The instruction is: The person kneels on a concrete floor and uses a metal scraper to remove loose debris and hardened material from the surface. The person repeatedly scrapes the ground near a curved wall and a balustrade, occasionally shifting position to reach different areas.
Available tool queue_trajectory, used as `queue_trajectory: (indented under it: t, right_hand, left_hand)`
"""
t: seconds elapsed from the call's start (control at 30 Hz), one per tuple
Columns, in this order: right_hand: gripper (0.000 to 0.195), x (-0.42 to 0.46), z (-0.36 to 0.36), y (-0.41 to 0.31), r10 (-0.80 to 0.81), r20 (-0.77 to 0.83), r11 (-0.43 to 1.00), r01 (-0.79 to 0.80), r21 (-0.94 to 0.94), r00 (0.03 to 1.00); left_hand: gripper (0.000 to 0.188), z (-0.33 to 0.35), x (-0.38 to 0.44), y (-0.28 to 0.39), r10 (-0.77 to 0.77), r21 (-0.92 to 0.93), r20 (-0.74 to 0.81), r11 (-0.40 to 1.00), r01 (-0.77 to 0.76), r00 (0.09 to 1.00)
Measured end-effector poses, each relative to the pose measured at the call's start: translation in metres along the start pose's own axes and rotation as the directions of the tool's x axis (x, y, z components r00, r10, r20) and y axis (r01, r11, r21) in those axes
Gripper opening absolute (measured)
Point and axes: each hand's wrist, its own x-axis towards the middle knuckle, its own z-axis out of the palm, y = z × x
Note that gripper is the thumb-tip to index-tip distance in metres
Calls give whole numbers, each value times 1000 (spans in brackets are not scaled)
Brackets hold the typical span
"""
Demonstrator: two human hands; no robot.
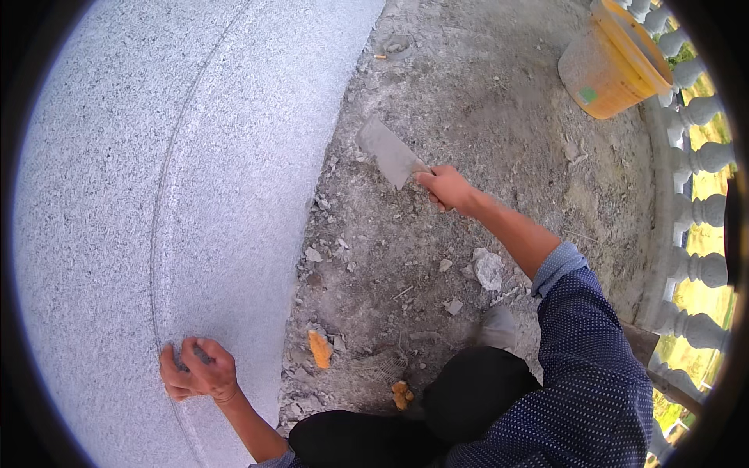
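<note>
My right hand [445, 187] grips the handle of a wide flat-bladed scraper or putty knife [389, 152]. Its grey blade points up and left over the rubble-strewn ground, close to the foot of the speckled grey-white wall [246, 193]. At the lower left my left hand [200, 370] rests against that wall, fingers bent, beside a thin groove [157, 234] that runs along the surface. Between the curled fingers a dark patch shows; whether it is a held thing or shadow I cannot tell.
A yellow plastic bucket [614, 64] stands at the upper right, near a stone balustrade [702, 210]. Broken lumps [487, 269], an orange piece [319, 348] and a scrap of mesh [383, 367] lie on the rough ground [409, 245]. My knees are at the bottom. A board [641, 342] is at the lower right.
</note>
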Motion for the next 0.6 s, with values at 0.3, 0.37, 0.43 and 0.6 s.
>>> queue_trajectory:
  t: [0.3,0.37,0.43,0.6]
  right_hand:
    - [36,88,-48,-39,-4,-369,955,113,274,929]
    - [37,89,-17,-36,-64,-182,995,76,59,981]
    - [40,75,11,-23,-148,-59,979,138,-150,987]
    - [45,28,1,-45,-48,163,964,89,-253,986]
  left_hand:
    - [5,3,1,5,-20,19,-12,1000,20,1000]
    - [4,5,3,6,-9,17,-31,1000,10,999]
    - [4,5,2,8,-10,12,-34,1000,11,999]
    - [3,0,1,-5,18,32,-6,999,-18,1000]
